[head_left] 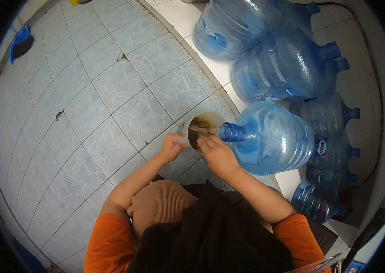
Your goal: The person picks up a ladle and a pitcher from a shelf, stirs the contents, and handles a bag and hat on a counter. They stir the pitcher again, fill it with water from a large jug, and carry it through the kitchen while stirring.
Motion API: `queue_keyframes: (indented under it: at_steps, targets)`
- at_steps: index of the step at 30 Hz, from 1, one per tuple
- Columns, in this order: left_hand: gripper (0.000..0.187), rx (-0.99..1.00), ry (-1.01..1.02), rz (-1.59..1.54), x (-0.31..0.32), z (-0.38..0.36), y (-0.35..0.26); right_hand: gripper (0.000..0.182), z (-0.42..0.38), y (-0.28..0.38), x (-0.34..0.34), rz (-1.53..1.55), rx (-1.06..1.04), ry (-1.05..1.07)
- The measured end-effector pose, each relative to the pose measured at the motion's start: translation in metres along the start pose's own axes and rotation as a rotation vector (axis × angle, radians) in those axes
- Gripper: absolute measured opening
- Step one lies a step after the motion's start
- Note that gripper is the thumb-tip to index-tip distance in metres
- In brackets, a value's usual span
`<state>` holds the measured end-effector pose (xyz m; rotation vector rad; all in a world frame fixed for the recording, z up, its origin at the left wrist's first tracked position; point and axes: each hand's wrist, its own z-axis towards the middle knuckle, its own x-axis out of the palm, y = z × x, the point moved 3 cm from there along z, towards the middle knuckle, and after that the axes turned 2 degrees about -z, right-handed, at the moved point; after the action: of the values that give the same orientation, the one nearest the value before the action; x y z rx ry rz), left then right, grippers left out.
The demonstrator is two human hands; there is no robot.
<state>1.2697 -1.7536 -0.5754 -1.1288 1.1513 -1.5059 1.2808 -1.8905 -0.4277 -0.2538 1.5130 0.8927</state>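
Note:
My left hand (173, 148) is closed around the handle of a pale water dipper (183, 128), held above the tiled floor. Brownish-green matter shows inside the dipper. At its near right rim, the bent fingers of my right hand (220, 159) close over the edge; whether they also pinch something inside is hidden. A large blue water jug (276, 141) lies tilted beside that hand, its neck pointing left over the dipper. Clear water seems to run from the jug's mouth into the dipper.
Several more blue jugs (276, 68) lie or stand on the white-tiled ledge (222, 68) to the right. One jug bears a label (321, 148). A blue brush (21, 44) rests by the left wall. Pale blue tiles (106, 86) cover the floor.

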Motion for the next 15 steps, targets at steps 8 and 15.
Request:
queue_keyframes:
  at_steps: [8,15]
  targets:
    - [0.032,-0.004,0.003,0.02,-0.001,0.0,0.003,0.016,0.002,-0.007,0.004,0.231,0.128,-0.022]
    - [0.027,-0.012,-0.024,0.027,0.0,-0.001,-0.001,0.018,-0.006,-0.006,0.009,-0.02,0.102,0.143]
